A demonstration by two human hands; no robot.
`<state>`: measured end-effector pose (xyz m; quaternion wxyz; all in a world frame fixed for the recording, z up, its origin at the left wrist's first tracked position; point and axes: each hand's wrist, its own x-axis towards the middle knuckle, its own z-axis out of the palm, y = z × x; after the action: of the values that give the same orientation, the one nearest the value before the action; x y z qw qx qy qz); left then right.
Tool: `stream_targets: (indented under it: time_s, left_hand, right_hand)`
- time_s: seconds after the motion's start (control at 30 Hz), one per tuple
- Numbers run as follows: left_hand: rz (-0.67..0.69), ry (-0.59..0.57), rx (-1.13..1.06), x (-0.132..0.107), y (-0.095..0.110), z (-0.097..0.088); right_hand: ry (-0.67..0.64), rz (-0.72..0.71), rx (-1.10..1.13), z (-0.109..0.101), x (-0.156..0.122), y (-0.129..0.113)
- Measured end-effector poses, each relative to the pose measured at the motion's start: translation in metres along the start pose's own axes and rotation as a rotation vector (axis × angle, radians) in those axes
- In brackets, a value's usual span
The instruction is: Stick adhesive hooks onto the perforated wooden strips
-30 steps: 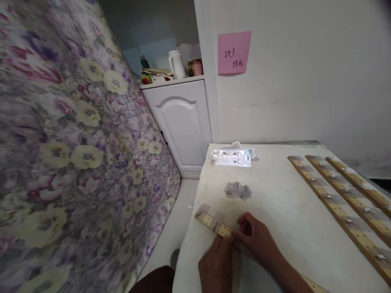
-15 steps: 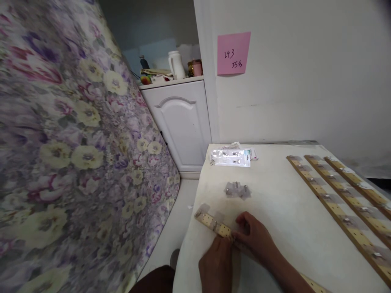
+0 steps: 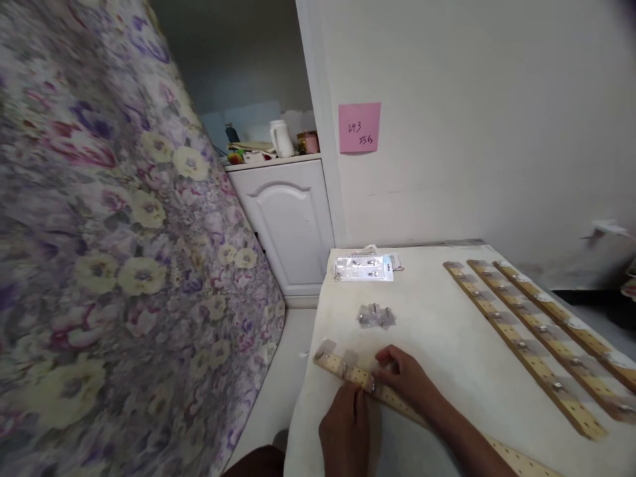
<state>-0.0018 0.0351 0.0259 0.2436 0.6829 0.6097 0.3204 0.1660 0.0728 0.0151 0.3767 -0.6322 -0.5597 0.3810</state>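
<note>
A long wooden strip (image 3: 338,366) with rows of small holes lies slantwise across the near part of the table and passes under my right forearm. Clear hook pieces with metal prongs are on its far left end. My left hand (image 3: 346,421) is closed at the strip's near edge, fingertips pressed to it. Just across from it, the thumb and fingers of my right hand (image 3: 405,377) are closed around a small clear hook (image 3: 372,386) against the strip, its edges partly hidden by the fingers. Several loose clear hooks (image 3: 376,316) lie in a cluster beyond the strip.
Blister packs of hooks (image 3: 362,267) lie near the table's far edge. Three wooden strips (image 3: 521,344) fitted with hooks lie on the right. A flowered curtain (image 3: 149,265) hangs at the left, beside a white cabinet (image 3: 291,228). A pink note (image 3: 360,128) is on the wall.
The view has tilted and shifted right, so more of the strips shows. My hands stay at the same part of the strip, which shows more of its length under my right arm.
</note>
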Motion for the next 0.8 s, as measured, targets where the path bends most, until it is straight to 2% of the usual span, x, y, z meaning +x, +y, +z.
stream_targets:
  time_s: [0.1, 0.23, 0.4, 0.67, 0.8]
  left_hand:
    - [-0.023, 0.010, -0.034, 0.001, -0.002, -0.001]
    - [-0.049, 0.003, -0.060, 0.002, -0.004, -0.001]
    - [-0.072, -0.044, -0.043, 0.003, -0.005, -0.002]
    - [-0.090, -0.062, -0.023, 0.003, -0.008, 0.000]
    - [-0.050, -0.064, 0.028, 0.003, -0.014, 0.003]
  right_hand:
    - [0.028, -0.044, 0.002, -0.012, -0.011, 0.002]
    - [0.019, -0.018, -0.234, -0.031, -0.044, 0.005]
    - [0.032, -0.065, -0.375, -0.033, -0.076, 0.011]
    - [0.077, -0.026, -0.402, -0.022, -0.071, 0.014]
    - [0.125, -0.005, -0.413, -0.018, -0.063, 0.008]
